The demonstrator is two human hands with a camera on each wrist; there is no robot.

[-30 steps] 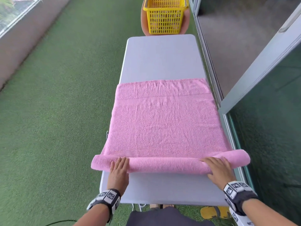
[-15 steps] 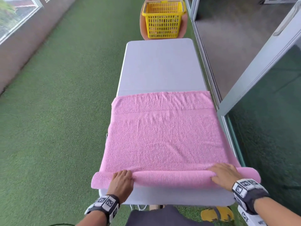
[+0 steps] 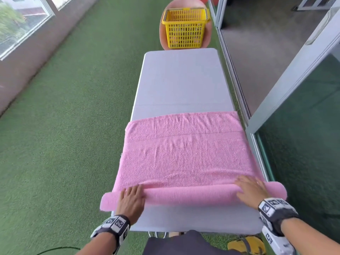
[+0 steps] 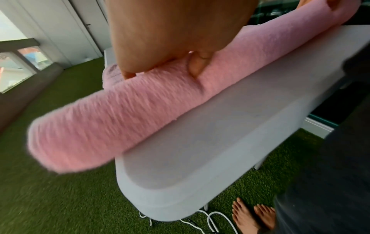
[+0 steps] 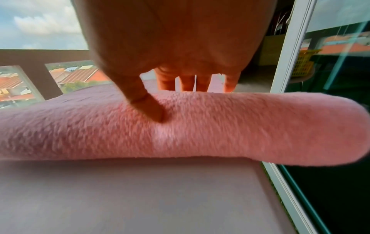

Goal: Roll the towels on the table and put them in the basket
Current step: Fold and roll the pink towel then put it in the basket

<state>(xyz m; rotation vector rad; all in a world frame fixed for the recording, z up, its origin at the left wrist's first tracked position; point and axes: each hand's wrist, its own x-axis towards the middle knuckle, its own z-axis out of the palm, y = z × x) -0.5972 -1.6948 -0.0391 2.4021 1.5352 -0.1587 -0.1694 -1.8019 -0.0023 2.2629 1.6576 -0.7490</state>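
Head view: both hands lie flat on a half-rolled pink towel (image 3: 185, 159) on the counter (image 3: 182, 83). Left grip (image 3: 131, 201) and right grip (image 3: 253, 192) press with straight fingers.

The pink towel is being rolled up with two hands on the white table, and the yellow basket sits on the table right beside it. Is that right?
Not quite. The yellow basket isn't on the white table; the head view shows it past the table's far end, on a round pinkish stand. The rest holds: the left hand and right hand press on the pink towel, rolling it.
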